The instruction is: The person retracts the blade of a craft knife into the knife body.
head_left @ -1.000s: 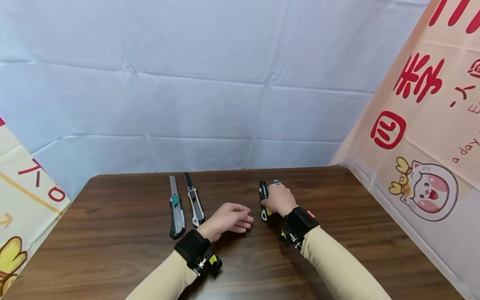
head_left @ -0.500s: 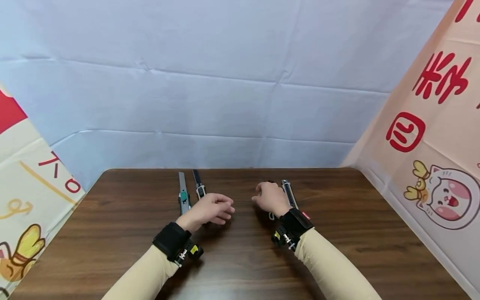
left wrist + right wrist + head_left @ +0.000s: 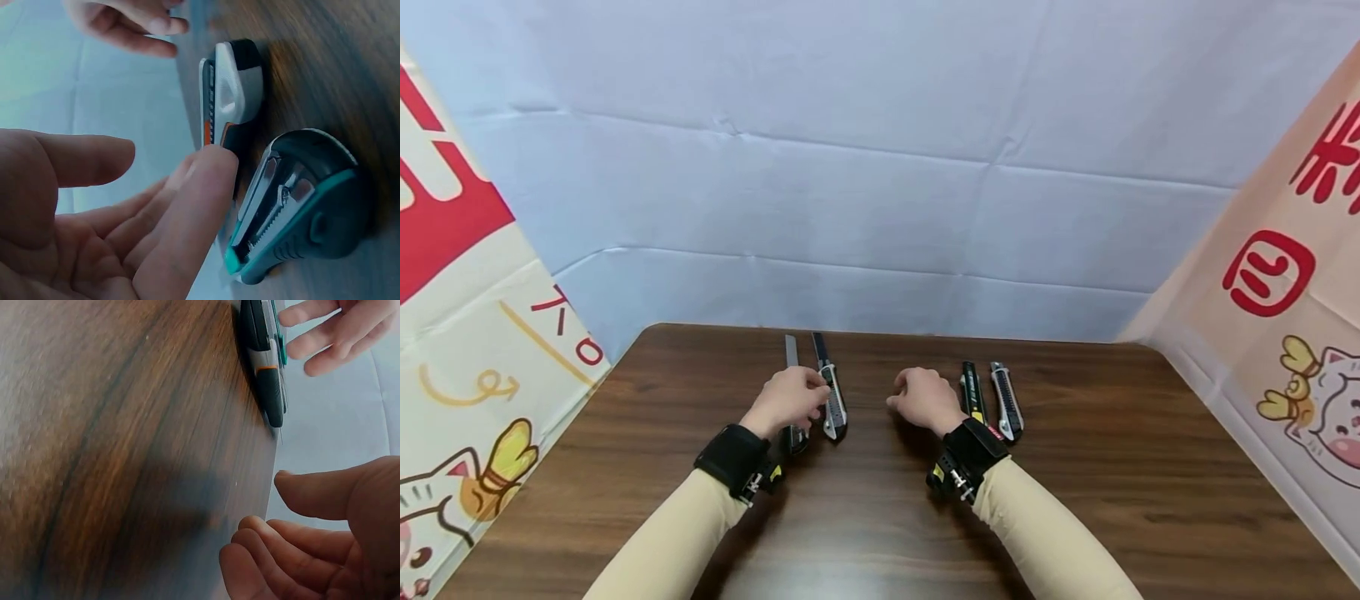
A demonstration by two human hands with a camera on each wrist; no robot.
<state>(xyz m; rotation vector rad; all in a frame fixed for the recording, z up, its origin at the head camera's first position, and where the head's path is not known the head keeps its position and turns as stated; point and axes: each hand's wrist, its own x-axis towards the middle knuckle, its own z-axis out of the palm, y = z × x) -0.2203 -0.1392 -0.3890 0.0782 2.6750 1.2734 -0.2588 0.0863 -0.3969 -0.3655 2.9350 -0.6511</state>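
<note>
My left hand (image 3: 786, 400) hovers over a teal-and-black utility knife (image 3: 796, 440), hiding its middle; its blade sticks out beyond my fingers. In the left wrist view the thumb (image 3: 94, 159) and fingers are apart and hold nothing, with the teal knife (image 3: 325, 219) lying close by. Just right of this hand lies a grey-and-white utility knife (image 3: 833, 404), blade extended. My right hand (image 3: 927, 400) is above the table, left of a dark green-and-yellow utility knife (image 3: 972, 392). Loosely bent, its fingers (image 3: 250, 569) hold nothing in the right wrist view.
A grey-and-black utility knife (image 3: 1007, 404) lies at the right of the green-and-yellow one. All the knives rest on a brown wooden table (image 3: 865, 517). Behind it hangs a pale cloth (image 3: 880, 167), with printed cloths (image 3: 1270, 275) at the sides.
My right hand has left the right pair of knives and moved left of them. The left hand has moved left, over the teal knife. The head view has turned left.
</note>
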